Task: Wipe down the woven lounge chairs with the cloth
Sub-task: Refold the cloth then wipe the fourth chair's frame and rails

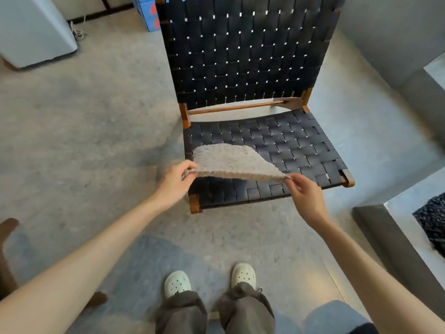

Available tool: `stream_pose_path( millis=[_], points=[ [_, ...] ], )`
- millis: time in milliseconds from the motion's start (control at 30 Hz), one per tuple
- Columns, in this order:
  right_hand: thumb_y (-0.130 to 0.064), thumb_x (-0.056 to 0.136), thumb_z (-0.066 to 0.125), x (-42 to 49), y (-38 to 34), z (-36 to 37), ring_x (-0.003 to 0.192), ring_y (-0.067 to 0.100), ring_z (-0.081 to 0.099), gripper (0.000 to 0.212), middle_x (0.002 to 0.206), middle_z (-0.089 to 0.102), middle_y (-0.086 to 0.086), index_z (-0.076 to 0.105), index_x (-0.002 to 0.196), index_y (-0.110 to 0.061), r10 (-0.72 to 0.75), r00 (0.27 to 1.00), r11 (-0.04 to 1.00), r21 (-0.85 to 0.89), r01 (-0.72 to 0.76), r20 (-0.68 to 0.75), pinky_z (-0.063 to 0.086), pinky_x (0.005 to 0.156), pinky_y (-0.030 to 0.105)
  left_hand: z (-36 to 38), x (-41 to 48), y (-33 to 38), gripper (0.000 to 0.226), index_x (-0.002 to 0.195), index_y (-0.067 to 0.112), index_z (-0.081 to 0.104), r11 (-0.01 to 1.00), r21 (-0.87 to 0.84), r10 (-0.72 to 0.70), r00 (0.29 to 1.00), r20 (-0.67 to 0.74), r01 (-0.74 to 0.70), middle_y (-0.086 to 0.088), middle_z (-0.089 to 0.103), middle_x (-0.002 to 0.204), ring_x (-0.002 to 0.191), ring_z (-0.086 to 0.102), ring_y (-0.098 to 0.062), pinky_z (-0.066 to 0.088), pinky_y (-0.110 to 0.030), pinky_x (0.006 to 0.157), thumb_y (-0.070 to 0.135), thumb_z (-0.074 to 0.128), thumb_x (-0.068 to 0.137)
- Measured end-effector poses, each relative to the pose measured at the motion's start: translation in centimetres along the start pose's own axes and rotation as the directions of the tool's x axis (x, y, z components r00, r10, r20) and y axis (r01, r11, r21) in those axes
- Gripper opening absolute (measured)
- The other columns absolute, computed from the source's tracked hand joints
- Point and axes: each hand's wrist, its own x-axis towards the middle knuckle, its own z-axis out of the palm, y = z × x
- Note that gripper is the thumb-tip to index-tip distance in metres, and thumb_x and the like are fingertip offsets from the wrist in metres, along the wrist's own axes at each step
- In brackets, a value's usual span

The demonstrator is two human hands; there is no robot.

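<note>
A low lounge chair (301,150) with dark woven straps and a brown wooden frame stands straight in front of me. A grey fluffy cloth (231,162) is stretched flat just above the front left of the seat. My left hand (174,180) pinches the cloth's near left corner. My right hand (304,196) pinches its near right corner. The far edge of the cloth curves down toward the seat; whether it touches the straps I cannot tell.
The floor (96,116) is grey concrete. A white box-like unit (33,30) stands at the back left, and blue boxes (149,13) sit behind the chair. Grey ledges (385,227) run along the right. A brown wooden piece (7,237) is at the left edge. My feet (209,280) are close below.
</note>
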Motion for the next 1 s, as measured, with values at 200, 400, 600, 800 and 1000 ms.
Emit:
stream_pose_path(
  millis=[200, 400, 600, 800, 1000],
  points=[
    [-0.018, 0.098, 0.053, 2.9, 7.3, 5.9, 0.077, 0.024, 0.055, 0.014, 0.080, 0.064, 0.005, 0.066, 0.096, -0.012, -0.094, 0.991, 0.986, -0.132, 0.105, 0.091, 0.034, 0.064, 0.030, 6.2, 3.0, -8.4, 0.013, 0.101, 0.013, 0.067, 0.999, -0.043, -0.026, 0.999, 0.033, 0.027, 0.003, 0.066, 0.099, 0.095, 0.058, -0.013, 0.037, -0.012, 0.070, 0.019, 0.059, 0.094],
    [-0.018, 0.098, 0.053, 10.3, 11.7, 13.4, 0.086, 0.021, 0.057, 0.018, 0.090, 0.066, 0.000, 0.068, 0.105, -0.012, -0.182, 0.982, 0.968, -0.182, 0.171, -0.043, 0.039, 0.072, 0.032, 12.3, 11.1, -16.6, 0.032, 0.113, 0.010, 0.064, 0.999, 0.031, -0.022, 0.997, -0.079, 0.024, -0.004, 0.067, 0.099, 0.087, 0.059, -0.019, 0.039, -0.026, 0.074, 0.035, 0.054, 0.096],
    [-0.015, 0.095, 0.056, 16.3, 15.1, 20.5, 0.114, 0.020, 0.044, 0.030, 0.124, 0.058, -0.003, 0.058, 0.124, -0.020, -0.428, 0.879, 0.888, -0.280, 0.365, -0.211, 0.032, 0.089, 0.022, 16.4, 17.6, -18.9, 0.044, 0.137, 0.026, 0.043, 0.978, 0.189, 0.140, 0.956, -0.257, -0.093, -0.002, 0.041, 0.143, 0.133, 0.033, -0.024, 0.033, -0.040, 0.106, 0.033, 0.055, 0.095],
    [-0.042, 0.100, 0.039, 17.9, 16.8, 23.3, 0.141, 0.010, 0.030, 0.042, 0.149, 0.040, -0.012, 0.047, 0.140, -0.033, -0.462, 0.854, 0.762, -0.386, 0.520, 0.240, 0.021, 0.117, 0.037, 19.4, 17.0, -18.3, 0.062, 0.140, 0.053, 0.032, 0.712, 0.604, 0.343, 0.928, 0.144, -0.357, 0.015, 0.007, 0.159, 0.147, -0.005, -0.011, -0.026, -0.053, 0.109, 0.071, 0.010, 0.084],
    [-0.043, 0.099, 0.040, 16.5, 16.7, 23.4, 0.144, 0.007, 0.020, 0.045, 0.155, 0.026, -0.014, 0.037, 0.144, -0.041, -0.577, 0.801, 0.719, -0.364, 0.592, 0.161, 0.022, 0.117, 0.033, 19.1, 16.5, -18.7, 0.072, 0.145, 0.052, 0.020, 0.705, 0.604, 0.322, 0.927, 0.193, -0.371, 0.014, 0.013, 0.159, 0.147, 0.009, -0.011, -0.002, -0.040, 0.118, 0.073, 0.005, 0.077]
  ],
)
